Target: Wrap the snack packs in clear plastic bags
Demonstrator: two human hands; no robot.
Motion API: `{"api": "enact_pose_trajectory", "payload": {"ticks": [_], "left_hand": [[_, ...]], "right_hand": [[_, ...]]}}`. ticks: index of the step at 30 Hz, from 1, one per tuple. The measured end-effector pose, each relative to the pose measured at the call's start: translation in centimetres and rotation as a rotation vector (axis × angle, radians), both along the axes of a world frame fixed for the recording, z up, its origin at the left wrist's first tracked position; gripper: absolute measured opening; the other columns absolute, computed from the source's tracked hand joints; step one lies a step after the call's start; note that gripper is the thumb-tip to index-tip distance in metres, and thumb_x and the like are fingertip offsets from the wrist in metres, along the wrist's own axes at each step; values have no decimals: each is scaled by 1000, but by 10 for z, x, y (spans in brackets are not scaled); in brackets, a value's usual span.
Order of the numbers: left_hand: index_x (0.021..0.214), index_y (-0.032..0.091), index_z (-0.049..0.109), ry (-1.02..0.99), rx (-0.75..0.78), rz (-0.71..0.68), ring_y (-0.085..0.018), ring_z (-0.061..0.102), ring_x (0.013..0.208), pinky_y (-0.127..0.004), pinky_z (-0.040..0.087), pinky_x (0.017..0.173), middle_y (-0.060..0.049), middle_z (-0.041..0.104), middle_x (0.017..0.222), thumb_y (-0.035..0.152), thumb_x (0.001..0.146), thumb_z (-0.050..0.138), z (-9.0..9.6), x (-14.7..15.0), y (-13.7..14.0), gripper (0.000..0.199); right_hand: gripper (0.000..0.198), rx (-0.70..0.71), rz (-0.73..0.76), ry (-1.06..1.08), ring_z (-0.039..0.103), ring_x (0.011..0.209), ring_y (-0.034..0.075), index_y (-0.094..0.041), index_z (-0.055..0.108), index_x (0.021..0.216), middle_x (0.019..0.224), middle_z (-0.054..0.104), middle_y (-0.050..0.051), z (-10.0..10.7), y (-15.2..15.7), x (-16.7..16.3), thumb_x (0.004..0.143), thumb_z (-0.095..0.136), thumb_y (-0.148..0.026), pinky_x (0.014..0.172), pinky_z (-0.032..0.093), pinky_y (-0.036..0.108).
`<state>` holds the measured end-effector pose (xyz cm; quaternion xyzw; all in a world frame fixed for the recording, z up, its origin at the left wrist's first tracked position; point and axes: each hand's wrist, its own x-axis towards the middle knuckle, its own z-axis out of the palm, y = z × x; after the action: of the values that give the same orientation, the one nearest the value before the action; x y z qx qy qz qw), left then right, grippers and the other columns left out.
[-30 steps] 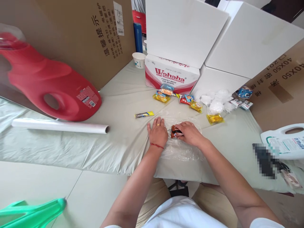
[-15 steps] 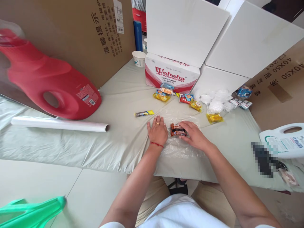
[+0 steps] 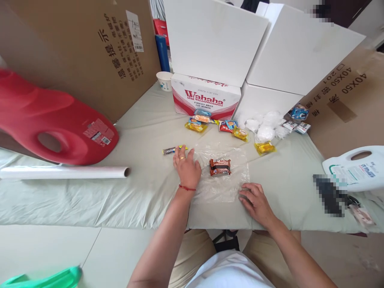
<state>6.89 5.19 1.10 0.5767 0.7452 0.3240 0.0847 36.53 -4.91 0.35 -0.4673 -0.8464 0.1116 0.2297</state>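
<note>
My left hand (image 3: 189, 171), a ring and a red string bracelet on it, reaches its fingers over the right end of a slim yellow-and-dark stick packet (image 3: 169, 151). Whether the fingertips touch that packet I cannot tell. A brown-wrapped snack (image 3: 220, 167) lies on a flat sheet of clear plastic film (image 3: 220, 191), between my two hands and apart from both. My right hand (image 3: 257, 201) rests at the film's lower right edge, fingers loosely bent and apart, holding nothing that I can see.
Yellow packets (image 3: 265, 147), other wrapped snacks (image 3: 228, 126) and white bundles (image 3: 265, 132) lie farther back, before the Wahaha box (image 3: 207, 98). A film roll (image 3: 64, 172) and big red bottle (image 3: 78, 128) are left. A white jug (image 3: 355, 170) lies right.
My right hand has let go of the brown-wrapped snack and drawn back to the film's lower right edge. The left hand has shifted to the stick packet. The view has moved slightly.
</note>
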Motion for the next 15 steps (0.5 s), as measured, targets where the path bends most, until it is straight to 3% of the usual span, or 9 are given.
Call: {"api": "enact_pose_trajectory", "payload": {"ticks": [6, 10, 13, 15], "left_hand": [[124, 20, 68, 135, 90, -215, -30, 23, 156, -56, 24, 126, -14, 46, 157, 9, 82, 50, 6, -31, -11, 47], [121, 27, 69, 46, 136, -680, -25, 48, 143, -53, 33, 123, -8, 61, 144, 11, 85, 45, 6, -54, -30, 46], [140, 26, 57, -70, 24, -984, -24, 59, 131, -49, 34, 123, -10, 65, 139, 31, 96, 49, 7, -66, -50, 45], [151, 23, 45, -62, -44, -1061, -29, 57, 134, -52, 29, 126, -14, 59, 146, 54, 91, 62, 4, -71, -62, 70]], "right_hand": [[17, -61, -13, 70, 56, 109, 28, -28, 72, 100, 115, 67, 10, 21, 11, -10, 98, 55, -24, 93, 52, 53], [18, -138, 34, 116, 59, 103, 26, -27, 70, 98, 108, 69, 9, 43, 29, -13, 100, 52, -29, 90, 52, 49], [17, -204, 69, 149, 60, 96, 24, -26, 68, 96, 97, 71, 7, 56, 46, -14, 101, 52, -32, 87, 51, 42], [18, -238, 58, 171, 60, 92, 22, -26, 67, 94, 92, 71, 5, 61, 55, -13, 101, 52, -33, 86, 50, 39]]}}
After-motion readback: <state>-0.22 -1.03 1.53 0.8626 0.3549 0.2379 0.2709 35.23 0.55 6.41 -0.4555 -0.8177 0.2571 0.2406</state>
